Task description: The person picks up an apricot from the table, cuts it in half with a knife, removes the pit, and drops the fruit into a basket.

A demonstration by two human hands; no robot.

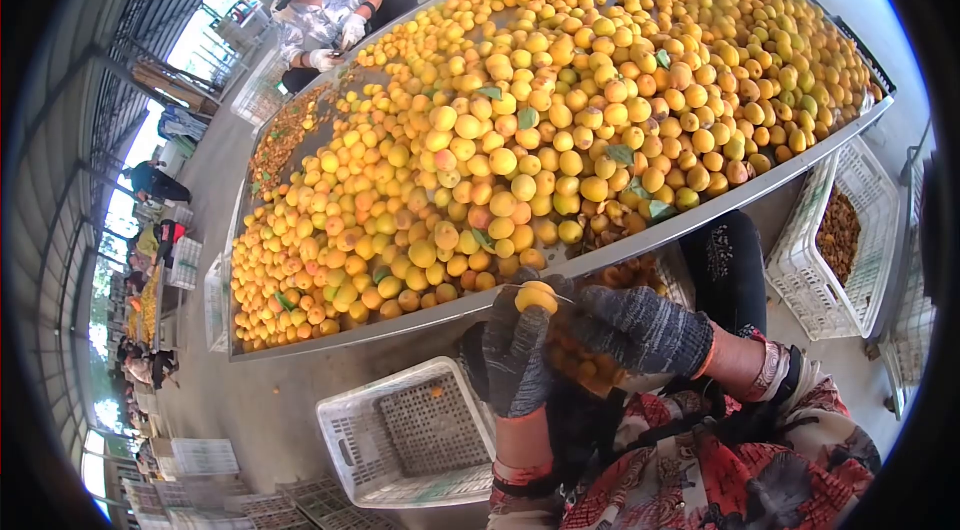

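Note:
My left hand (516, 355), in a dark grey knit glove, holds a yellow-orange apricot (536, 297) upright between its fingertips, just in front of the table's metal edge. Close beside it on the right, my right hand (650, 330), gloved the same way, is closed with its fingertips near the fruit. A thin line crosses the apricot towards these fingers; what they grip is hidden. Blurred orange pieces (585, 362) lie below and between my hands. A large heap of apricots (500, 160), with a few green leaves, covers the table ahead.
The table has a raised metal rim (750, 192). A white plastic crate (405, 430) stands at lower left, with a small orange bit inside. Another white crate (840, 240) at right contains brown-orange pieces. Across the table sits a person (325, 15) in white gloves; others work far left.

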